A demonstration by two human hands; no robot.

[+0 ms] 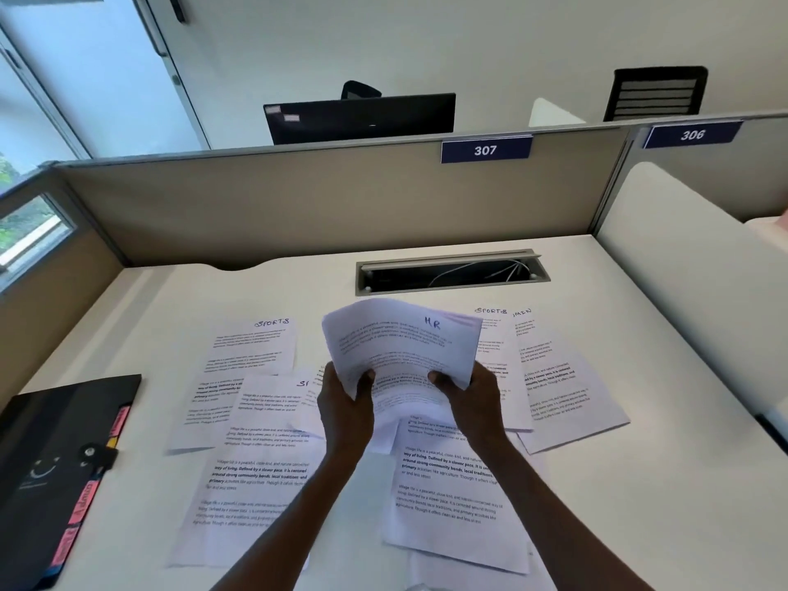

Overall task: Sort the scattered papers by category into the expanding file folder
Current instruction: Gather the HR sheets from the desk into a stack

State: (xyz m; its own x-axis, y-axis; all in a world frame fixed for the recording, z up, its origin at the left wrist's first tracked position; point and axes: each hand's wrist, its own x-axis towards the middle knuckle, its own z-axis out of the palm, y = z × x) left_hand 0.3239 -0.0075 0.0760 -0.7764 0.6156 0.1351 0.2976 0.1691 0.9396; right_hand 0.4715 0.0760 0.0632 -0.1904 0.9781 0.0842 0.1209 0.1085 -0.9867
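White HR stack point(401, 347) held above desk point(618, 484), bottom edge pinched by left hand point(343, 403) and right hand point(471, 396), thumbs on top. Black expanding folder point(59, 454) shut, well apart at left. Risk: bowed sheets slipping, mixing with loose Sports pages point(256, 347) beneath.

- White desk point(639, 484), bounded by beige partition panels point(298, 206) at the rear and left.
- Open cable tray slot point(453, 273) set into the desk near the rear panel; white wires visible inside.
- Blue plate "307" point(486, 150) fixed at the top of the rear partition; blue plate "306" point(693, 134) on the adjoining panel to the right.
- Dark monitor point(360, 117) beyond the partition.
- Black slatted chair back point(656, 93) beyond, to the right.
- Window point(34, 232) at left, foliage outside.
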